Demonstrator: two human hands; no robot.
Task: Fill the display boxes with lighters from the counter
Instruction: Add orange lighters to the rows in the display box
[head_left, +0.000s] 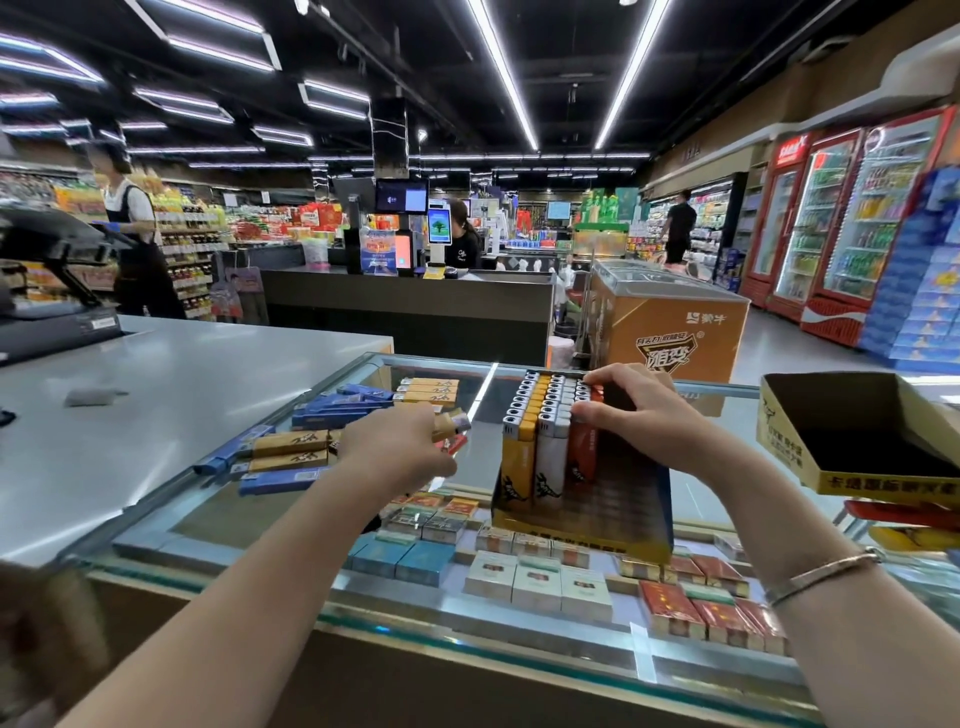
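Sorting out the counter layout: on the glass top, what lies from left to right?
Loose lighters → left hand → part-filled display box → right hand → empty box.

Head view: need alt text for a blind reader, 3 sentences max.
A person at a glass shop counter fills a display box with upright lighters: the right hand steadies the yellow, white and red rows, while the left hand gathers loose lighters lying on the glass. An empty display box sits at right.
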